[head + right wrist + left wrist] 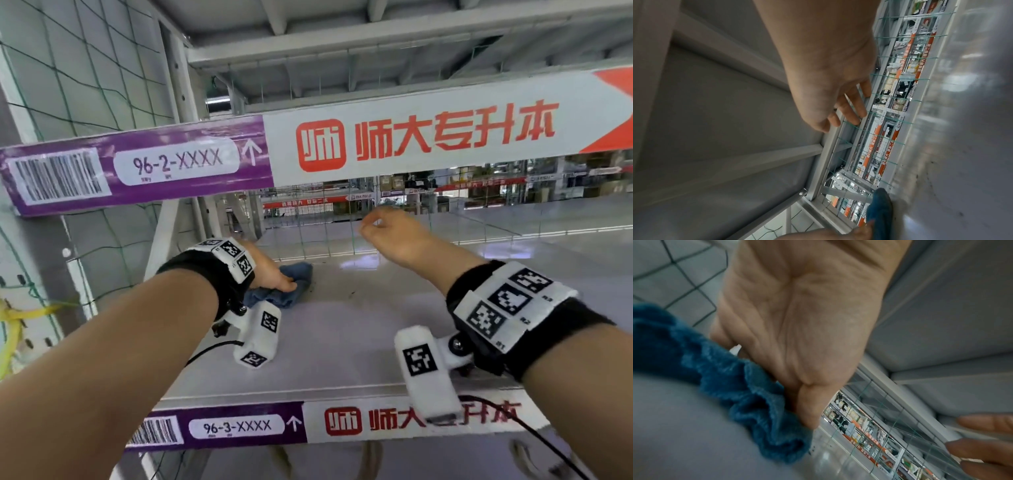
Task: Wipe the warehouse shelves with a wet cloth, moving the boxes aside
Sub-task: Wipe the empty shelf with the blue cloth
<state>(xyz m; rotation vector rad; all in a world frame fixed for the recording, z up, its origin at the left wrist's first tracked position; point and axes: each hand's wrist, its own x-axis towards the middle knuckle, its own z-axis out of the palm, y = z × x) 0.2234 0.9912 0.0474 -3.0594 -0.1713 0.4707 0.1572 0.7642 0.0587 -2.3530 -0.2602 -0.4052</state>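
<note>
A bunched blue cloth (298, 279) lies on the grey shelf (359, 329) towards its back left. My left hand (284, 279) grips the cloth and holds it down on the shelf. In the left wrist view the thumb (807, 410) presses along the cloth (748, 394), and the fingers are hidden behind it. My right hand (371, 222) hovers above the shelf to the right of the cloth, fingers (849, 110) loosely bent and holding nothing. The cloth's end (879, 211) shows low in the right wrist view. No box stands on this shelf.
Green wire mesh (308, 233) closes the shelf's back. The upper beam labelled 96-2 (178, 161) hangs close over my hands; the front beam labelled 96-3 (236, 426) runs below my wrists. Dark specks (352, 293) dot the shelf. Yellow straps (13, 325) hang at left.
</note>
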